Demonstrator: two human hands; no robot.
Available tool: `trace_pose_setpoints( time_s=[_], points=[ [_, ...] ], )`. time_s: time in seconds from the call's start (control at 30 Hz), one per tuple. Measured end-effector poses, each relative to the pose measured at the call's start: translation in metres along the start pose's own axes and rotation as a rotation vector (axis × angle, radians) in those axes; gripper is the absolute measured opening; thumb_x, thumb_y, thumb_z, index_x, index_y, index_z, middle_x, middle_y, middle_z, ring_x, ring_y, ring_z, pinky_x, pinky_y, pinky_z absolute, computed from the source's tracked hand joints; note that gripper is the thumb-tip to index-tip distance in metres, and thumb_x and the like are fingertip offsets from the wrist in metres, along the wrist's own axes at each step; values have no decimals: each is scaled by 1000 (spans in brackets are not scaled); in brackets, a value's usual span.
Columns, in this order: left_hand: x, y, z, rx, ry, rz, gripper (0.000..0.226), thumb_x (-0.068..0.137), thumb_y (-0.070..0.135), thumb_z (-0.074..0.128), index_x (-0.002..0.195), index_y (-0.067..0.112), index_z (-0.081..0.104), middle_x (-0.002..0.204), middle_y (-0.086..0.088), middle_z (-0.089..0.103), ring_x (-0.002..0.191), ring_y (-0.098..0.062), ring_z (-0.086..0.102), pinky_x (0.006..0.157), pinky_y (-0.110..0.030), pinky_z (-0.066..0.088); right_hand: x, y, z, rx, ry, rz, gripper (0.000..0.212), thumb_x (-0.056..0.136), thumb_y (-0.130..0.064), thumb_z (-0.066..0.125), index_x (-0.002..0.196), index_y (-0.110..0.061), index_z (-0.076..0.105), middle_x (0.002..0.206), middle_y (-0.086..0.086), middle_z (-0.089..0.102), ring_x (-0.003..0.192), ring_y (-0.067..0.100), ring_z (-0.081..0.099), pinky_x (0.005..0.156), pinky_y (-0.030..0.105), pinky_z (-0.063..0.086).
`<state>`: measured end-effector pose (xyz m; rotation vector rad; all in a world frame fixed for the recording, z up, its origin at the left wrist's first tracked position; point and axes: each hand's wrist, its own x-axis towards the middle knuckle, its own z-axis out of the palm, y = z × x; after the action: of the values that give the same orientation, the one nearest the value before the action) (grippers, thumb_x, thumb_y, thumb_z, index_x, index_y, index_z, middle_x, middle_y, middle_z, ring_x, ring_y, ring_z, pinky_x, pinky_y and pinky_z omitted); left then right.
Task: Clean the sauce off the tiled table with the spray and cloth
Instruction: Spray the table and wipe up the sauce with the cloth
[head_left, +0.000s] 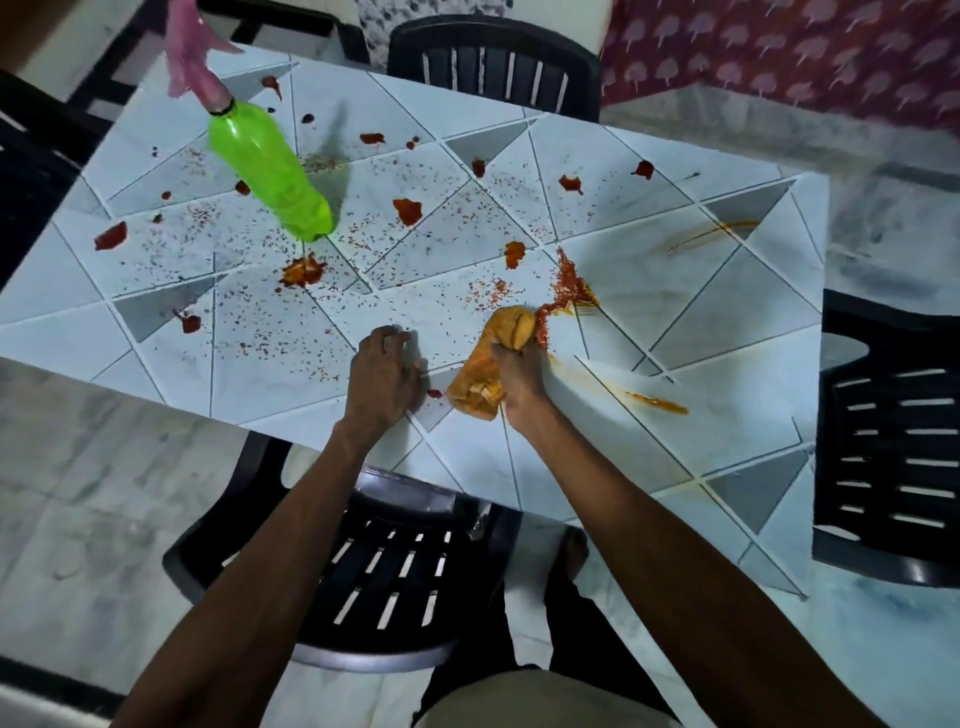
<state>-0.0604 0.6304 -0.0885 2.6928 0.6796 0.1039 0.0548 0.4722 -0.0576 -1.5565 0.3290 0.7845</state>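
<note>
Red sauce blobs (408, 210) and fine red specks are scattered over the white tiled table (727, 322). My right hand (522, 374) grips a bunched yellow-orange cloth (493, 358), pressed on the table against a thick red smear (563, 288). Orange streaks (657, 401) lie to the right of the cloth. My left hand (384, 371) rests flat on the table near its front edge, fingers spread, holding nothing. A green spray bottle (267, 169) with a pink trigger head (189, 49) stands at the far left of the table, apart from both hands.
Black plastic chairs stand around the table: one below me at the front (374, 566), one at the far side (493, 62), one at the right (888, 447). A patterned red cloth (779, 52) hangs at the back right. The floor is pale marble.
</note>
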Motion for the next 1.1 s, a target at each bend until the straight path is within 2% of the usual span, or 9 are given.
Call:
trace_pose_setpoints(
  time_s=[0.1, 0.2, 0.3, 0.6, 0.77, 0.83, 0.9, 1.0, 1.1],
  points=[
    [8, -5, -2, -8, -6, 40, 54, 88, 39, 48, 125, 1, 57, 128, -21, 55, 108, -38, 55, 84, -43, 51, -5, -4, -28, 42, 23, 0, 35, 96, -17, 62, 131, -18, 57, 128, 11, 65, 115, 33, 63, 98, 53, 53],
    [21, -5, 0, -30, -44, 52, 54, 88, 42, 54, 127, 4, 56, 129, -19, 55, 112, -37, 54, 89, -45, 52, -11, -6, -69, 153, -8, -34, 54, 83, -29, 75, 131, -12, 59, 125, 18, 66, 111, 37, 66, 94, 57, 54],
    [41, 2, 7, 14, -80, 92, 53, 88, 44, 58, 126, 7, 55, 128, -17, 54, 111, -35, 54, 85, -46, 54, -19, -20, -105, 210, 75, -37, 48, 89, -20, 70, 133, -6, 57, 115, 15, 69, 102, 33, 69, 85, 49, 56],
    [83, 43, 13, 72, -114, 201, 53, 88, 36, 66, 125, 0, 55, 124, -26, 57, 112, -40, 55, 86, -47, 54, 18, -50, -180, 152, 319, -1, 47, 94, -22, 66, 137, -9, 53, 122, 14, 66, 102, 31, 67, 68, 35, 56],
    [99, 39, 21, 104, -120, 164, 54, 89, 41, 53, 124, 1, 53, 127, -25, 54, 112, -40, 55, 86, -48, 52, 47, -55, -153, -46, 353, -4, 22, 93, -13, 61, 113, -3, 59, 98, 16, 60, 75, 26, 59, 59, 28, 47],
    [102, 39, 19, 82, -101, 122, 53, 86, 38, 51, 123, 0, 55, 126, -25, 54, 108, -42, 56, 84, -50, 52, 60, -52, -123, -77, 278, -80, 14, 85, -5, 57, 98, 0, 60, 83, 12, 54, 73, 26, 53, 62, 30, 41],
    [103, 39, 16, 75, -86, 101, 52, 85, 35, 54, 124, 1, 54, 129, -24, 53, 110, -44, 55, 86, -51, 52, 69, -54, -90, -75, 203, -67, 16, 85, -6, 54, 93, -16, 62, 81, 5, 60, 76, 26, 60, 69, 36, 49],
    [106, 32, 17, 96, -75, 90, 50, 86, 24, 64, 129, 1, 52, 134, -26, 50, 112, -47, 53, 88, -52, 53, 82, -64, -39, -142, 87, -31, 29, 96, -10, 54, 123, -19, 61, 110, 7, 68, 99, 26, 66, 88, 44, 57],
    [105, 22, 21, 58, -76, 95, 51, 85, 10, 64, 133, -1, 51, 135, -28, 49, 111, -48, 54, 89, -51, 52, 89, -70, 10, -241, -47, -48, 32, 100, -20, 55, 131, -18, 59, 122, 10, 67, 112, 30, 64, 98, 48, 53]
  ],
)
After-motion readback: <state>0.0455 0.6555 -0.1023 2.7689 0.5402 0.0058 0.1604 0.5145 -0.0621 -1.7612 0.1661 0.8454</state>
